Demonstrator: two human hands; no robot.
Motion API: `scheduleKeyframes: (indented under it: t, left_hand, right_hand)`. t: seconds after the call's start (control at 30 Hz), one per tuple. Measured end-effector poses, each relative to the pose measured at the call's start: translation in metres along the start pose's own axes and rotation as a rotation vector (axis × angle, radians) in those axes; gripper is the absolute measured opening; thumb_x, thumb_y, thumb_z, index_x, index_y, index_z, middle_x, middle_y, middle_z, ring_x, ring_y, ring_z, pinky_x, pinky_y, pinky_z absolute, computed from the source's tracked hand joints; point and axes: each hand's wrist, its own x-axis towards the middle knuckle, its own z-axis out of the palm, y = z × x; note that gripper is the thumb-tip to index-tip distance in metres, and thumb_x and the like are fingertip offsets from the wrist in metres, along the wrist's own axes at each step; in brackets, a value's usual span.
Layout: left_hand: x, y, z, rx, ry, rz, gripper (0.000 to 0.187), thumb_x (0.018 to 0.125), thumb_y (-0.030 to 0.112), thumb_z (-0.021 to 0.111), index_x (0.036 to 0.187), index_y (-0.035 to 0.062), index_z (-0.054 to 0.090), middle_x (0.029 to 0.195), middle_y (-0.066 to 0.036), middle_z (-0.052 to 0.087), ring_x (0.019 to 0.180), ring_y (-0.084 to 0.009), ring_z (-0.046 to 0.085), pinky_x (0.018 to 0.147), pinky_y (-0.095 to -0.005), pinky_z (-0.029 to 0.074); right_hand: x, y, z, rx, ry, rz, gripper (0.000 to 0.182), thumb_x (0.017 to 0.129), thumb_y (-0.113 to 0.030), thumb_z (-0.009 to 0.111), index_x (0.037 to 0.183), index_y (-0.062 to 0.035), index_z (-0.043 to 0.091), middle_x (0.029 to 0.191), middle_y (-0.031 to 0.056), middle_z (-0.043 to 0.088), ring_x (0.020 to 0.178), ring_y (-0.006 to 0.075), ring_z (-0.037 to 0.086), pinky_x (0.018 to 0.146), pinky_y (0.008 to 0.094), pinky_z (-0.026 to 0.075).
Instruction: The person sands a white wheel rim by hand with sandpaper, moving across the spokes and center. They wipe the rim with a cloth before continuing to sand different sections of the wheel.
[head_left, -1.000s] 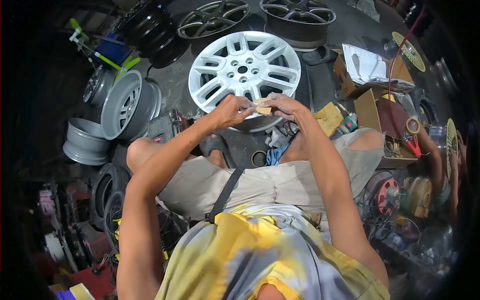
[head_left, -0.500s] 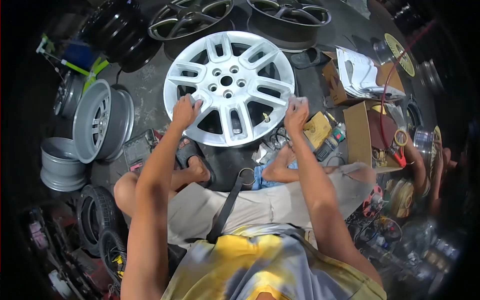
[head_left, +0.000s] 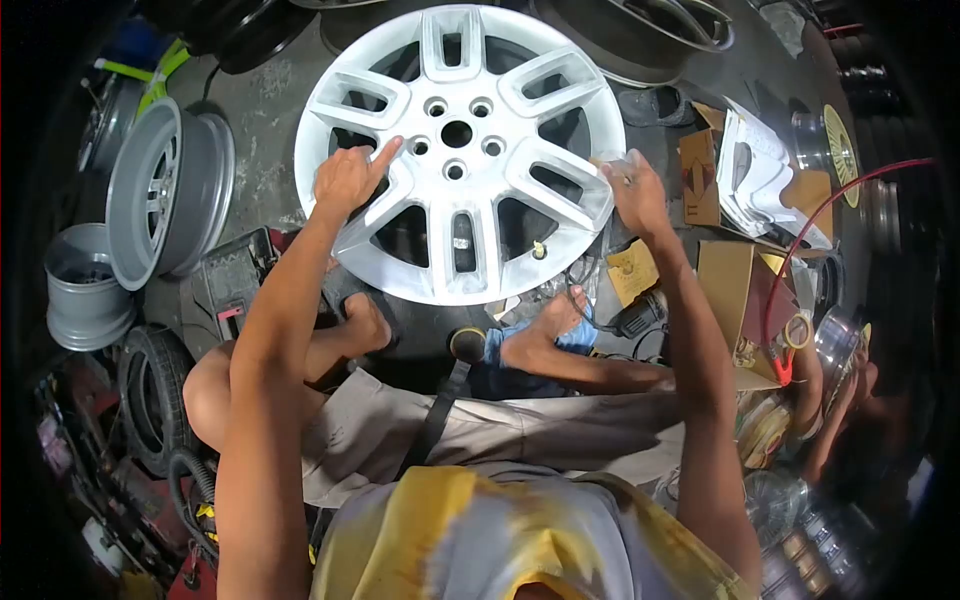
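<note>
A silver-white alloy wheel (head_left: 456,205) lies face up in front of me, with paired spokes, a round centre hole and a valve stem (head_left: 539,250) near its lower right edge. My left hand (head_left: 345,180) is on its left side, fingers curled over a spoke and one digit stretched toward the lug holes. At the right edge of the wheel, my right hand (head_left: 640,195) is closed on a thin pale piece (head_left: 620,165) pressed at the rim. The fingers cover most of that piece.
Bare wheels (head_left: 160,200) stand at left, above a tyre (head_left: 150,400). Darker wheels (head_left: 640,40) lie beyond. At right are cardboard boxes (head_left: 725,300), papers (head_left: 755,170), a red hose (head_left: 825,215) and a power tool (head_left: 640,315). Another person's arm (head_left: 835,430) shows at far right.
My view has shifted, so the wheel looks larger and higher. A digit of my left hand now stretches toward the hub. My right hand stays at the right rim with the pale piece.
</note>
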Motion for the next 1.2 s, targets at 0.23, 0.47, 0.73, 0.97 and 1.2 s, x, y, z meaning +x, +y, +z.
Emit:
scheduleKeyframes:
  t: [0.23,0.47,0.73,0.97,1.2]
  left_hand:
    - [0.006,-0.004,0.009,0.068,0.059,-0.001,0.085,0.092,0.078,0.038,0.108,0.0042,0.077,0.099,-0.027,0.072,0.101,-0.0396,0.069,0.092,-0.0471,0.052]
    - [0.038,-0.012,0.009,-0.148,-0.299,-0.058,0.102,0.088,0.085,0.031,0.094,-0.0069,0.075,0.077,-0.022,0.072,0.068,-0.0312,0.073,0.083,-0.0437,0.055]
    - [0.026,0.005,0.002,-0.209,-0.208,-0.119,0.101,0.095,0.079,0.028,0.08,-0.0094,0.073,0.067,-0.024,0.068,0.075,-0.0351,0.073,0.083,-0.0445,0.054]
    - [0.023,0.002,0.004,-0.095,-0.032,-0.067,0.1,0.096,0.077,0.023,0.089,-0.0065,0.076,0.089,-0.028,0.072,0.095,-0.0395,0.071,0.09,-0.0484,0.052]
    - [0.025,-0.001,0.004,-0.099,-0.121,-0.057,0.095,0.097,0.075,0.022,0.092,-0.0028,0.077,0.092,-0.022,0.074,0.092,-0.0372,0.072,0.085,-0.0475,0.055]
  right_hand:
    - [0.005,0.012,-0.022,-0.103,-0.115,-0.136,0.027,0.098,-0.023,0.059,0.11,-0.0025,0.073,0.109,0.0242,0.068,0.102,0.0446,0.064,0.087,0.045,0.051]
    - [-0.043,-0.002,-0.04,-0.146,-0.182,-0.13,0.013,0.092,-0.016,0.069,0.093,-0.003,0.073,0.095,0.0183,0.066,0.09,0.0362,0.064,0.079,0.0439,0.051]
    - [-0.031,-0.02,0.024,-0.253,0.271,-0.415,0.022,0.083,-0.007,0.072,0.105,-0.0061,0.074,0.102,0.0103,0.067,0.095,0.0302,0.063,0.085,0.0421,0.05]
    - [0.024,-0.088,0.085,-0.297,0.064,-0.443,0.026,0.079,-0.006,0.072,0.104,-0.0001,0.072,0.11,0.0161,0.062,0.108,0.035,0.058,0.09,0.0445,0.05]
    - [0.048,-0.09,0.07,-0.276,-0.163,-0.597,0.023,0.081,-0.004,0.065,0.102,0.0003,0.072,0.105,0.0177,0.063,0.104,0.0354,0.059,0.091,0.0428,0.051]
